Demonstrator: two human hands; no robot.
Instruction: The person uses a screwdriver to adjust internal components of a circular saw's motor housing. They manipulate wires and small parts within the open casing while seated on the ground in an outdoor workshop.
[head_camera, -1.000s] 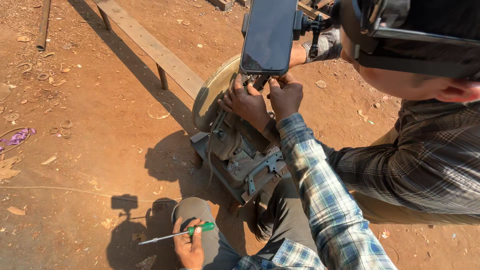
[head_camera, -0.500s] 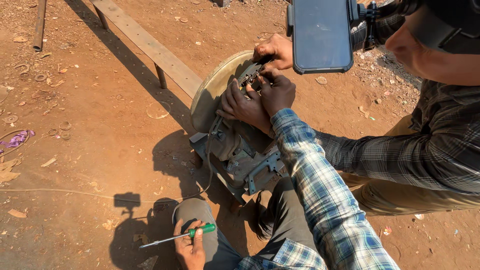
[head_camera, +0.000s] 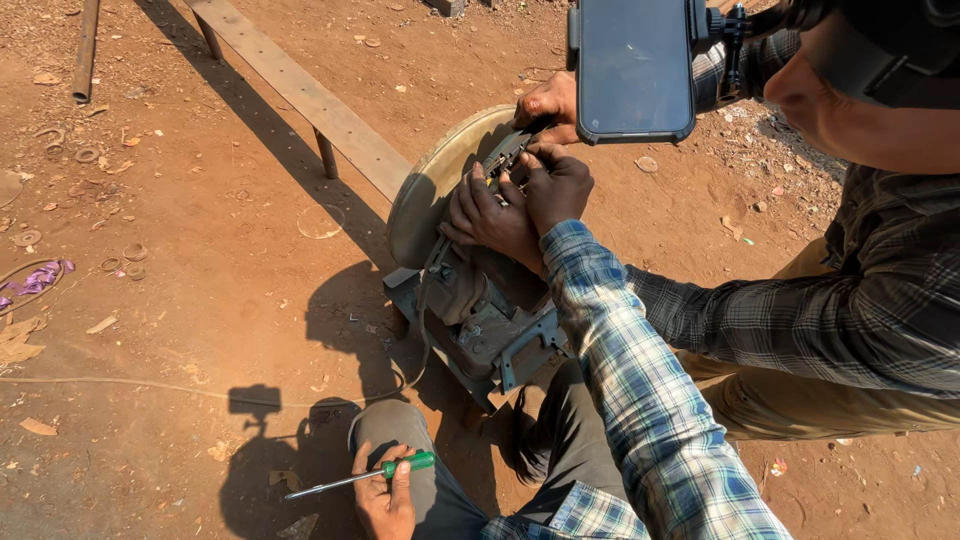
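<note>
My left hand (head_camera: 385, 495) rests on my knee at the bottom of the view, fingers curled shut around the green handle of a screwdriver (head_camera: 358, 477); its metal shaft sticks out to the left over the red dirt ground (head_camera: 200, 300). My right hand (head_camera: 560, 185), in a blue plaid sleeve, reaches up to the circular saw machine (head_camera: 480, 300) lying on the ground in front of me. Its fingers press on the dark part beside the round blade guard (head_camera: 430, 190), bent over it; I cannot tell whether they pinch anything. A co-worker's hand (head_camera: 485, 215) lies just beside mine, touching the same part, and the co-worker's other hand (head_camera: 548, 100) grips the guard's top edge. A wooden bench (head_camera: 310, 100) stands behind.
</note>
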